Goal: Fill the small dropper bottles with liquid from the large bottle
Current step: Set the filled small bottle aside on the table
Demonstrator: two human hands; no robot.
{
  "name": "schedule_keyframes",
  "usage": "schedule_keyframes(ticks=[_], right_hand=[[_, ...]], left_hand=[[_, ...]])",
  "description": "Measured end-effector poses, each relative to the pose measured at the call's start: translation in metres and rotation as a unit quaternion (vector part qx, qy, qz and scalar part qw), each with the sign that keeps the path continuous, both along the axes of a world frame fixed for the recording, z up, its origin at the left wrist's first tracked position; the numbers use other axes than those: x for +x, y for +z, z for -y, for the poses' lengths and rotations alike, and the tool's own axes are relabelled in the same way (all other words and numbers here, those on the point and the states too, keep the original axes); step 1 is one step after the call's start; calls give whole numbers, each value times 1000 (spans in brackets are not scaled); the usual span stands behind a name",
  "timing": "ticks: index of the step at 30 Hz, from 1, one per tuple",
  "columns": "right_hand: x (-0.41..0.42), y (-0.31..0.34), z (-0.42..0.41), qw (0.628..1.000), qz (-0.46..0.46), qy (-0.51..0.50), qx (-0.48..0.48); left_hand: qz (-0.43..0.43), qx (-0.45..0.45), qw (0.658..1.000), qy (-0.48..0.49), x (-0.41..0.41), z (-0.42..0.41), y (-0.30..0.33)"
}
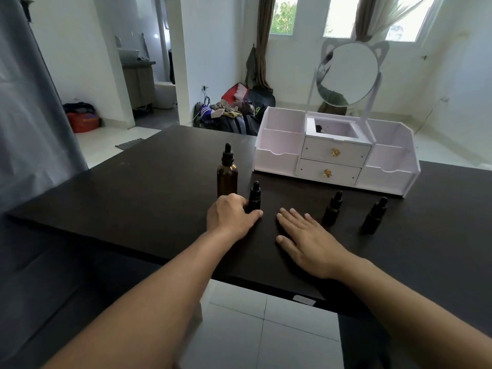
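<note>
Dropper bottles stand upright on the dark bench [133,198], all capped with black droppers; the large amber bottle [227,177] is left of centre, with its base hidden behind the left hand [231,217]; just beside it on the right is the first small bottle [254,197], dark and upright; the left hand grips this small bottle low down, fingers curled round its far side and thumb along the near side by its base; the right hand [306,241] lies flat on the bench, palm down, fingers straight and spread, holding nothing, and near the left hand without touching it; further right stand the second small bottle [333,207] and the third small bottle [374,215], apart from each other and from both hands; behind them, towards the far edge of the bench, sits a white organiser [335,158] with two drawers with gold knobs and open side compartments; a round mirror [348,73] with cat ears rises from it.
</note>
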State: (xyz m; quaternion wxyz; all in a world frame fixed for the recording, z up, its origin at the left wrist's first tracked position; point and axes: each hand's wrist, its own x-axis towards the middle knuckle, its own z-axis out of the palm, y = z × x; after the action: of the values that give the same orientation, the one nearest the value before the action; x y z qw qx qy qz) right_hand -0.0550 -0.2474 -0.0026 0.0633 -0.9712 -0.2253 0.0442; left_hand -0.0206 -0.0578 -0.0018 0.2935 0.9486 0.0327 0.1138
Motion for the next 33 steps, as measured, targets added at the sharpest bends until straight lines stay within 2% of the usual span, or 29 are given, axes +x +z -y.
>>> schedule_keyframes(ticks=[7,23,26,33], right_hand=[[-13,0,10,1000,-7,14,1],[-30,0,41,998,-8,38,43],[-36,1,49,997,10,18,73],[-46,-5,65,984,98,-98,115]], left_hand=[[23,50,998,8,15,20,1],[22,54,998,29,44,52,-1],[22,70,997,30,44,55,0],[18,71,997,29,37,54,0]])
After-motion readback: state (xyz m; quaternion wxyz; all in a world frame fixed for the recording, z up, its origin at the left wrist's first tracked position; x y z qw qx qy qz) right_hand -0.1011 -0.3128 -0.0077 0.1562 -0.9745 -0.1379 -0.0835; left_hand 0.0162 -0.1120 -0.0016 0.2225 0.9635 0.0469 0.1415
